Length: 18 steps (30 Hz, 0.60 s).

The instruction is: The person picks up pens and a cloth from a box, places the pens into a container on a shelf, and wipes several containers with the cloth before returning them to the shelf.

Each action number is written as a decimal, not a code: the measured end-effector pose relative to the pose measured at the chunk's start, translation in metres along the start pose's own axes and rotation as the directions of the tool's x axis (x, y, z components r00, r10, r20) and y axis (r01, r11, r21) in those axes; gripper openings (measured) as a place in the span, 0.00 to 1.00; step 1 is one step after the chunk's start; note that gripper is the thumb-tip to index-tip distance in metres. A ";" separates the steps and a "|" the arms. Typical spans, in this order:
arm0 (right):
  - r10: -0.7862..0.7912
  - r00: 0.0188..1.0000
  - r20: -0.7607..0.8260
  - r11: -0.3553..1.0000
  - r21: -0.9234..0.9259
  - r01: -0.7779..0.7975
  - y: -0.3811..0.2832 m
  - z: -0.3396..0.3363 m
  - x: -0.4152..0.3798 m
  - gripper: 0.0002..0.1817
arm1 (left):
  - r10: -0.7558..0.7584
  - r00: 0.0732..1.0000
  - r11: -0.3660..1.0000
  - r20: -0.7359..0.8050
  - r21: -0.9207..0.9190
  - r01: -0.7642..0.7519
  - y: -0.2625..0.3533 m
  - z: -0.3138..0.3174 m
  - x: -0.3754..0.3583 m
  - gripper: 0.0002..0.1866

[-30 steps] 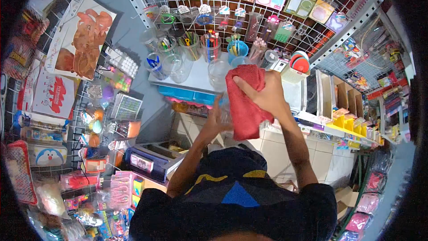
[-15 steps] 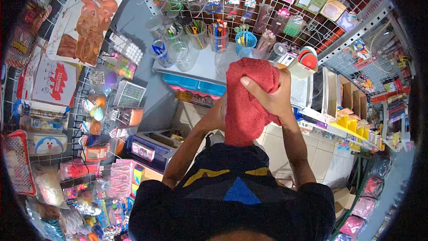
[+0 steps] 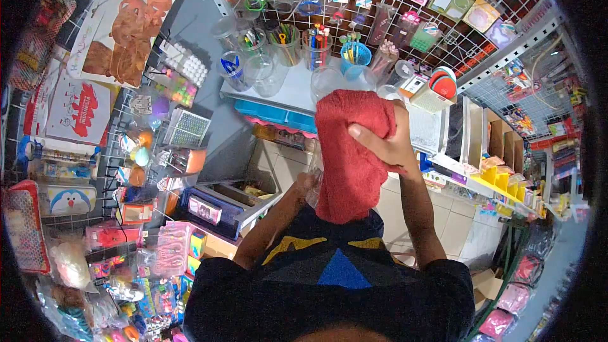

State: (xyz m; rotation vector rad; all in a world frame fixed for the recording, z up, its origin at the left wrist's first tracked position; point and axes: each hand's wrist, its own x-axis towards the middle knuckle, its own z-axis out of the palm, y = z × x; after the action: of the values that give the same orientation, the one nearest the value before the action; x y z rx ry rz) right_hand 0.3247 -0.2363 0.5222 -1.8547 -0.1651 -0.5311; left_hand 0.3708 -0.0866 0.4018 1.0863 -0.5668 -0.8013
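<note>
A red cloth (image 3: 348,171) hangs in front of my chest. My right hand (image 3: 387,142) is closed on its upper right side, with the thumb lying across the front. To the left of the cloth, my left hand (image 3: 306,185) is lower down and partly hidden. It grips a clear plastic container (image 3: 314,189), of which only a see-through edge shows beside the cloth. The cloth covers the rest of that container and most of the left fingers.
Ahead, a white shelf (image 3: 294,82) holds clear cups of pens (image 3: 316,50) and a blue basket (image 3: 355,57). Packaged goods hang on wire racks to the left and behind. To the right are yellow dividers (image 3: 500,174). A dark blue crate (image 3: 206,208) stands low on the left.
The red cloth has come slightly down and toward my body, with my right hand still gripping it. My left hand has moved lower, and the clear edge beside the cloth shows more.
</note>
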 end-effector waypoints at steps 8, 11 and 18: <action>0.491 0.737 -0.464 0.513 0.838 0.186 0.025 -0.015 -0.008 0.20 | -0.435 0.887 0.828 -0.157 -0.457 0.325 -0.004 -0.029 -0.037 0.37; 0.519 0.778 -0.354 0.565 0.825 -0.002 0.037 -0.011 -0.023 0.25 | -0.383 0.889 0.868 -0.253 -0.428 0.252 -0.002 -0.024 -0.028 0.36; -0.061 0.992 -0.114 0.986 -0.162 0.042 0.049 0.057 -0.023 0.33 | 0.417 0.851 0.889 -0.320 0.338 -0.308 -0.040 -0.039 0.015 0.30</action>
State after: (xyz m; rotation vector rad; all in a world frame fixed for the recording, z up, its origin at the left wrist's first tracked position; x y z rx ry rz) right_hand 0.3378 -0.1968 0.4551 -1.9712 -0.0936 -0.7068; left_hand 0.3969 -0.0867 0.3505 1.3011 -0.5352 -0.1603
